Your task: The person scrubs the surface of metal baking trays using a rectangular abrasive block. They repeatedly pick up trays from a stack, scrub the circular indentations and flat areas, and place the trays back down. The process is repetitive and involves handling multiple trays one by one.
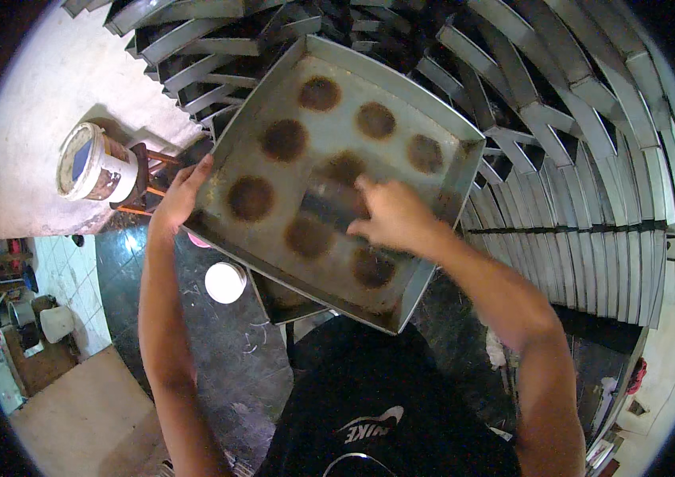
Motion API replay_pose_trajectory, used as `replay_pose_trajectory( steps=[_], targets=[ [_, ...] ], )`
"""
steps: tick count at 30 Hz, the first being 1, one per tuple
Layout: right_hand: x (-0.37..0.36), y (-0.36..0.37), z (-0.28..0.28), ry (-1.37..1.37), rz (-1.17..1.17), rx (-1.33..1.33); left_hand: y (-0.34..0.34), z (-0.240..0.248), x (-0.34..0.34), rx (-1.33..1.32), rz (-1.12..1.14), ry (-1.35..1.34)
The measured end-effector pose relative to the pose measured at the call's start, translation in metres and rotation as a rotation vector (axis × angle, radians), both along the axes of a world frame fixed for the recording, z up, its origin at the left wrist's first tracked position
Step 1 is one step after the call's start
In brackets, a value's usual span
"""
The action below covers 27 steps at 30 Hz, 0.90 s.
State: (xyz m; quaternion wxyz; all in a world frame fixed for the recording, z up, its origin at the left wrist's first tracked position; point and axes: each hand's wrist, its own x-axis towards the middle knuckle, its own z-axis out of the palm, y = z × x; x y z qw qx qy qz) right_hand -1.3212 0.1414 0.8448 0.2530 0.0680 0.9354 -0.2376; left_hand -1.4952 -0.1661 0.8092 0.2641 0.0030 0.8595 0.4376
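Note:
A square metal baking tray (pixel 336 131) is held up tilted in front of me, its floor marked with several round brown burnt stains. My left hand (pixel 181 197) is closed around the tray's left corner and rim. Over the middle of the tray, my right hand (pixel 397 213) grips a flat, dark metal scraper (pixel 323 205) between thumb and fingers. The scraper lies against the tray floor among the stains; its outline is blurred. A second tray (pixel 278 300) shows partly beneath the first, mostly hidden by it.
Metal trays (pixel 568 199) are stacked in long rows ahead and to the right. On the left, a stained white bucket (pixel 103 167) stands on a stool (pixel 146 179). A round white lid or tub (pixel 226 282) sits on the dark floor (pixel 234 350). Pots (pixel 22 314) are at far left.

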Motion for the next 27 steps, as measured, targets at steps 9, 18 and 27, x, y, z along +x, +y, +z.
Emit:
replay_pose_trajectory(
  steps=[9, 18, 27],
  targets=[
    [0.046, -0.042, -0.01, 0.095, 0.079, -0.063, -0.013, -0.023, -0.02, 0.098, -0.139, 0.03],
    [0.069, -0.069, -0.004, 0.247, -0.202, 0.059, -0.016, -0.041, -0.035, 0.27, -0.359, -0.025],
    [0.14, -0.082, 0.038, 0.648, -1.09, 0.169, 0.0, 0.013, -0.018, 0.066, -0.501, 0.207]
  ],
)
